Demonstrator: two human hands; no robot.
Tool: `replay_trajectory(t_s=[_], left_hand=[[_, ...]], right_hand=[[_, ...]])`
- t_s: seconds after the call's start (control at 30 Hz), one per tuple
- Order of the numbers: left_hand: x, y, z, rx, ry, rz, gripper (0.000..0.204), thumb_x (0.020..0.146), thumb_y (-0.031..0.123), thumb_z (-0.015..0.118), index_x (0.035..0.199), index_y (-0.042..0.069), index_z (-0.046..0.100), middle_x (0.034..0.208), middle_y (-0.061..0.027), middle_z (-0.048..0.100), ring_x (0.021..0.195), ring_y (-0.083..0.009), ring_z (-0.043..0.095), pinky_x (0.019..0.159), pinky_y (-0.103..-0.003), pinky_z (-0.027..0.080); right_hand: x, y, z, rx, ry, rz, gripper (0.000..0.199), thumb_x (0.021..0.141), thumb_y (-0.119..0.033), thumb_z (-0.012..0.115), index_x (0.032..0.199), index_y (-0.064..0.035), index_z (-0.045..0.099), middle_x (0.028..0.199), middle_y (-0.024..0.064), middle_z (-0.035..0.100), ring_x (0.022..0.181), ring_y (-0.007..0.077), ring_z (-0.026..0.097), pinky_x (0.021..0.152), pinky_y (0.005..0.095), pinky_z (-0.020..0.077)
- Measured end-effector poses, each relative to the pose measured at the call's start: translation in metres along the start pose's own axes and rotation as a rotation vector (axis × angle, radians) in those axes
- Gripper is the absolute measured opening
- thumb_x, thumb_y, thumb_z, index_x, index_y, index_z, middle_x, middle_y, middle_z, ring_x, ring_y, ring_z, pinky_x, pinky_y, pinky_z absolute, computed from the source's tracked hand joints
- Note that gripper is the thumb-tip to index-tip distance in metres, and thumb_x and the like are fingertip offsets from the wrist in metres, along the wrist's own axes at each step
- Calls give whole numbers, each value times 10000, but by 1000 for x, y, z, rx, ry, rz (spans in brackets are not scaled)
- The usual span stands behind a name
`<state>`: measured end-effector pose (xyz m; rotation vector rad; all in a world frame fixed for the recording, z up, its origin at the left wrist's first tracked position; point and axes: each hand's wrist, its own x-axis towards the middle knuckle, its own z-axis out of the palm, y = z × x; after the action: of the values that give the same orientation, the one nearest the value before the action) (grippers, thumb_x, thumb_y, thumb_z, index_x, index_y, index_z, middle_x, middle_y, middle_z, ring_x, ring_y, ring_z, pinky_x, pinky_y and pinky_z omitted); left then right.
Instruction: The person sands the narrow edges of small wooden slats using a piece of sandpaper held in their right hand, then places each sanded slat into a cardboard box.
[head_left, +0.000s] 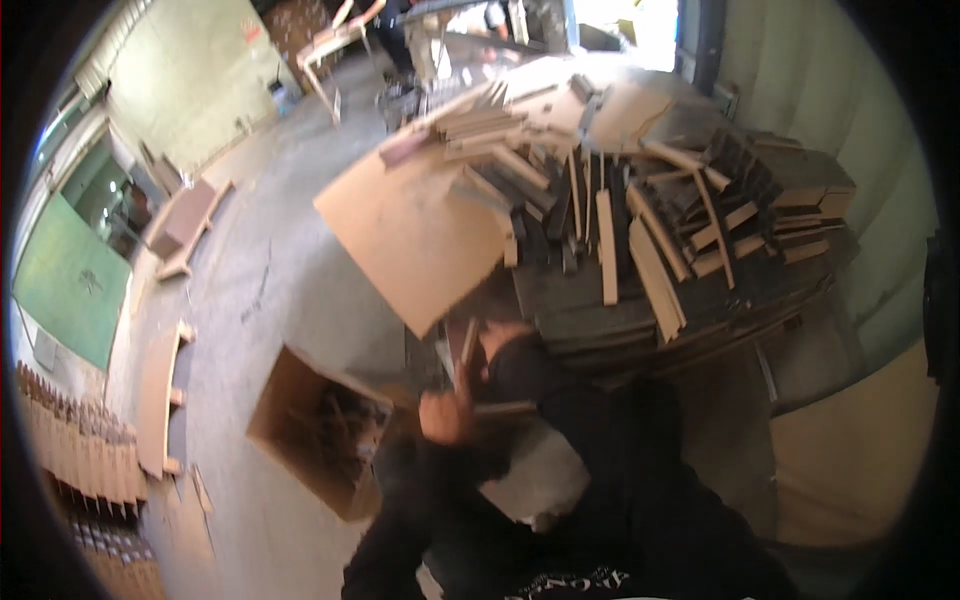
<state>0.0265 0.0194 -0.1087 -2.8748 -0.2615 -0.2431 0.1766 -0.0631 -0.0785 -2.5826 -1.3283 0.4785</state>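
Observation:
Blurred by motion, my left hand point(445, 417) is closed around the lower end of a narrow light-brown strip point(468, 346), which points up and away. Its material is too smeared to tell. Just beyond and to the right, my right hand point(503, 336) reaches in at the pile's near left edge, close to the strip. Its fingers are blurred and partly hidden, so their grip does not show. A large flat tan sheet point(415, 235) lies beyond my hands. To the left of my left hand stands an open cardboard box point(290, 425) with scraps inside.
A heap of brown and dark strips point(610, 230) covers the stack ahead and right. A tan panel point(850, 450) is at the lower right. Along the left are a board on blocks point(157, 400), stacked brown pieces point(80, 440) and a green panel point(75, 280). A person works far back.

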Motion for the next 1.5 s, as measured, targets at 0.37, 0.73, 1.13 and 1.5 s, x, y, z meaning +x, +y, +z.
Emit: replay_trajectory(t_s=[0.37, 0.73, 1.13, 1.5], left_hand=[[-4, 10, -23, -24, 33, 22, 539, 727, 143, 499, 1214, -53, 375, 436, -61, 495, 356, -192, 476, 423, -326, 389], [-8, 15, -19, 8, 65, 16, 587, 714, 151, 509, 1246, -45, 357, 411, -32, 467, 331, -155, 447, 396, -308, 359], [16, -1, 4, -77, 150, -30, 525, 728, 164, 522, 1232, 71, 409, 449, -75, 514, 348, -211, 478, 384, -341, 402], [10, 2, -31, -474, -52, -349, 370, 792, 350, 493, 1127, 192, 493, 748, -158, 602, 656, -333, 584, 553, -435, 450]], right_hand=[[-10, 6, -1, -31, 146, 19, 352, 696, -267, 580, 1011, -115, 536, 1144, 119, 485, 983, 286, 520, 788, 388, 452], [-8, 9, 2, -76, 149, 35, 542, 614, -324, 685, 1059, -73, 503, 1153, 117, 484, 1002, 268, 519, 802, 376, 450], [-7, 9, -9, -82, -5, 42, 652, 622, -392, 689, 1166, -110, 465, 1261, 92, 402, 1083, 272, 461, 877, 382, 408], [-5, 8, -9, -65, -38, 66, 684, 562, -443, 738, 1104, -85, 527, 1204, 114, 456, 1091, 276, 461, 874, 408, 401]])
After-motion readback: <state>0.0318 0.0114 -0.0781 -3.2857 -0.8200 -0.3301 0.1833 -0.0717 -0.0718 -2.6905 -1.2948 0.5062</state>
